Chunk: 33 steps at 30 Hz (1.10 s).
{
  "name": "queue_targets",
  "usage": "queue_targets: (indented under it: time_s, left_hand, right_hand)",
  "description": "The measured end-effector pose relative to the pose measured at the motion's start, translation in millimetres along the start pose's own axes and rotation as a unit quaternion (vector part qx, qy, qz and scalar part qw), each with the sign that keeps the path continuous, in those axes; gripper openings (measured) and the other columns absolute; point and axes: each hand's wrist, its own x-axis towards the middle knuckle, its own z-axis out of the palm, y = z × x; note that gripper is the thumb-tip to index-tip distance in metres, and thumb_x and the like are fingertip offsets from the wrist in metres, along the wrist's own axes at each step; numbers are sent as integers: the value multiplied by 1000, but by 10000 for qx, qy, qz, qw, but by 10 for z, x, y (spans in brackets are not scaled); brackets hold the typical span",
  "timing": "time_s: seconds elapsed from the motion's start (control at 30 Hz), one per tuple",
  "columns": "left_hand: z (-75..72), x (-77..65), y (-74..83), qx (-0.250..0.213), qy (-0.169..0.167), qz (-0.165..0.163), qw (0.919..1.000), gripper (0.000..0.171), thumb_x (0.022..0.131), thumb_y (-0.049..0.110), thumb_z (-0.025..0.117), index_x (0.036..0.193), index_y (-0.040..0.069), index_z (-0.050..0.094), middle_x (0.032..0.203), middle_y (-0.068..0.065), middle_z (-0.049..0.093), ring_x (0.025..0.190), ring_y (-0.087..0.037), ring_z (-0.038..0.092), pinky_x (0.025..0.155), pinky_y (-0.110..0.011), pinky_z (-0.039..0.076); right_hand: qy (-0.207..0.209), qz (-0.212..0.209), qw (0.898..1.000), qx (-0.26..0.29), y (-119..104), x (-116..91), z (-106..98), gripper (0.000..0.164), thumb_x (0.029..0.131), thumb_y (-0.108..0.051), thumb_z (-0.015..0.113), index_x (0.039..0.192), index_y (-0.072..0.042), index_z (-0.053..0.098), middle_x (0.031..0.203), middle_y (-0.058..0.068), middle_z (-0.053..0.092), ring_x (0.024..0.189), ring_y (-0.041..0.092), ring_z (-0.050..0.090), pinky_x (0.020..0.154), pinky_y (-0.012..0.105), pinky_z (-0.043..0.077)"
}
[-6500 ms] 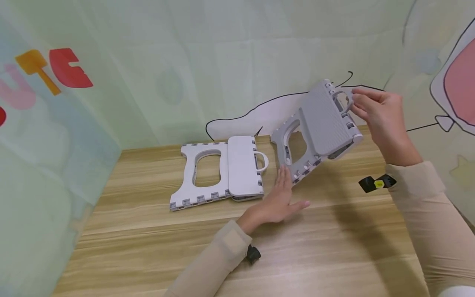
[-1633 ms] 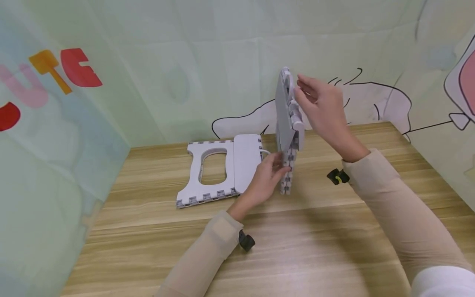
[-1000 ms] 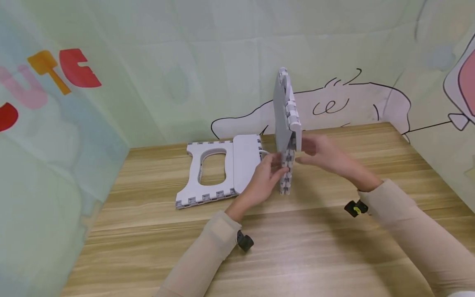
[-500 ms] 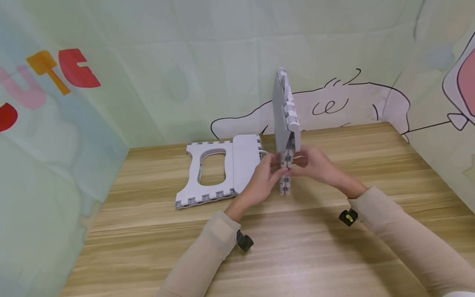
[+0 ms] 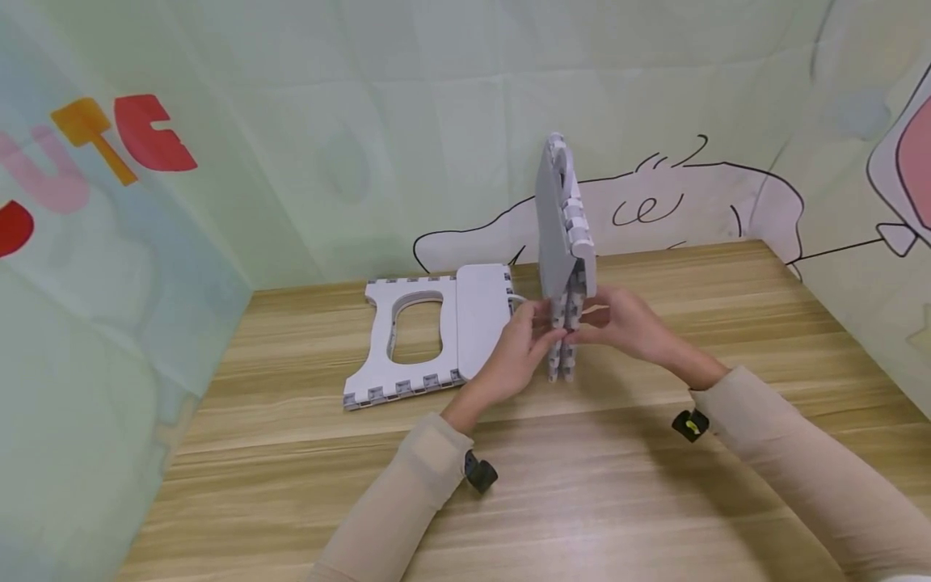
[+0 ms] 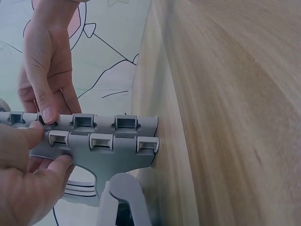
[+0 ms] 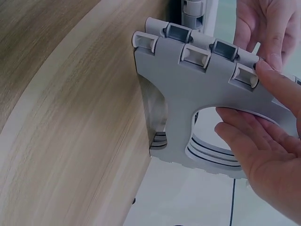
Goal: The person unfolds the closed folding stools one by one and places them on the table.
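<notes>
Where one upright stool (image 5: 558, 222) stands, left hand (image 5: 512, 343) and right hand (image 5: 627, 325) grip it. One flat stool (image 5: 480, 311) lies nearby.

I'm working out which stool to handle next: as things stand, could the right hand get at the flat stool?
Probably not directly: the right hand is holding the upright stool, which stands, along with the left hand, between it and the flat stool.

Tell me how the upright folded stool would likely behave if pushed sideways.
The upright stool would probably tip readily, standing on a narrow base with its seat end on top. Its panels look like stiff plastic, so they should barely bend. The hinge-like joints suggest it might spread open.
</notes>
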Motion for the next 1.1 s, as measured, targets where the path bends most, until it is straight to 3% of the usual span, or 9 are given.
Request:
queue_targets:
  time_s: [1.1]
  left_hand:
    - [8,6,-3,232,-41,46,9997,40,103,13,55,136,-4,41,135,-18,50,126,-26,53,96,-24,51]
  right_hand:
    - [-29,-39,10000,-60,44,-241,-281,62,81,12,75,135,16,45,126,35,57,106,46,64,89,42,56]
